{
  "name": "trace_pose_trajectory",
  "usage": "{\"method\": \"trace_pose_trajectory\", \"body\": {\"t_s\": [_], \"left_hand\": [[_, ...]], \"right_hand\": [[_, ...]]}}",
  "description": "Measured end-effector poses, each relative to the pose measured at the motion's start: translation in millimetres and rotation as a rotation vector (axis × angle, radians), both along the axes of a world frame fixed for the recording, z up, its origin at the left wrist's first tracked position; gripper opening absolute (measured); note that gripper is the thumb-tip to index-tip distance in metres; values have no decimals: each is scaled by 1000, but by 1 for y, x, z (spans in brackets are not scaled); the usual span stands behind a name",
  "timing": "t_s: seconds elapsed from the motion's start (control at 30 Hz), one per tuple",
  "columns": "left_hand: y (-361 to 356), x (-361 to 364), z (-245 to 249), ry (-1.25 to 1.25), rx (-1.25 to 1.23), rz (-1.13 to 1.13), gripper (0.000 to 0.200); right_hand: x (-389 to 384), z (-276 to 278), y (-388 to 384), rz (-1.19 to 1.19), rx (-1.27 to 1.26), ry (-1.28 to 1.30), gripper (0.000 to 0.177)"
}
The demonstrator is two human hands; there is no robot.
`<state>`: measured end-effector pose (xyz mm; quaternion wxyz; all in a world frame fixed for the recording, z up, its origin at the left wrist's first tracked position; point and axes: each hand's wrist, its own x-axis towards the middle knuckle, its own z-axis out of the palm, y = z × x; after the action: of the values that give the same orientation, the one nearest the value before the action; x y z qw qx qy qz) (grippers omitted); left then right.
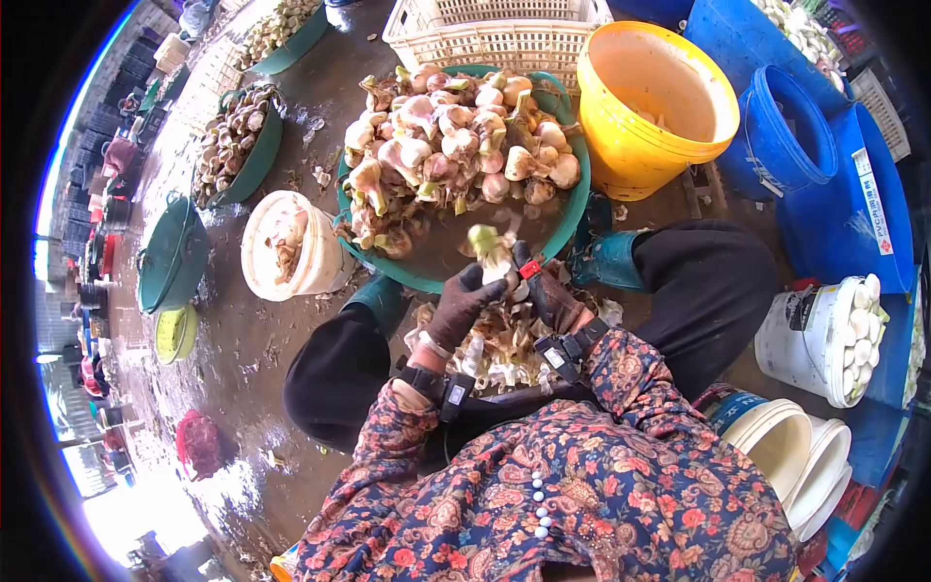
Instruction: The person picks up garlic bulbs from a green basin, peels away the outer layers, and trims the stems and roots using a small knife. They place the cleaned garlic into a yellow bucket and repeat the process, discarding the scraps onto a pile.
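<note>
A partly peeled garlic bulb [495, 254], pale with a green tip, is held up between my gloved hands, over the near rim of a green tub. My left hand [464, 308], in a dark glove, is closed on the bulb's lower left side. From the right, my right hand [549, 296], gloved too, has its fingers curled against the bulb. A red band [529, 269] shows on one of its digits. Unpeeled garlic bulbs [436, 145] heap in the green tub [579, 199]. Loose garlic skins [499, 349] lie beneath my hands, between my legs.
A white bucket [330, 267] holding peelings stands left of the tub. To its right are a yellow bucket [713, 150] and a blue bucket [824, 165]. A cream crate [485, 44] sits behind. Peeled garlic fills a white bucket [790, 335] at right.
</note>
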<state>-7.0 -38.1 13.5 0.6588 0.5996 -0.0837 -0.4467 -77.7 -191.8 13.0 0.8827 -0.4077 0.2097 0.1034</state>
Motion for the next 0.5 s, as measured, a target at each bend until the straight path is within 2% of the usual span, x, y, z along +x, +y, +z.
{"method": "trace_pose_trajectory", "body": {"t_s": [0.03,0.1,0.17,0.2,0.23,0.3,0.33,0.37,0.43,0.5], "left_hand": [[-2,-4,0,-123,31,29,56],[4,-4,-19,-144,-17,49,61],[8,0,-23,-900,323,222,66],[4,-1,7,-1249,483,214,54],[7,0,3,-1250,487,217,54],[19,3,-8,-651,497,-258,40],[21,1,-3,-687,406,-222,28],[24,1,-10,-689,404,-226,28],[28,0,-20,-304,236,-30,26],[37,8,-16,183,105,59,28]], "right_hand": [[-2,0,-1,97,193,109,45],[1,-37,3,62,110,80,47],[8,-75,7,-13,-54,6,49],[7,-71,5,-33,-249,-30,40],[6,-72,4,-29,-247,-32,40],[3,-73,5,193,-587,-169,33],[3,-42,1,287,-594,-36,32],[4,-38,-2,282,-594,-36,32],[0,-25,-6,299,-455,-255,36],[-2,-12,-12,364,-447,-258,40]]}}
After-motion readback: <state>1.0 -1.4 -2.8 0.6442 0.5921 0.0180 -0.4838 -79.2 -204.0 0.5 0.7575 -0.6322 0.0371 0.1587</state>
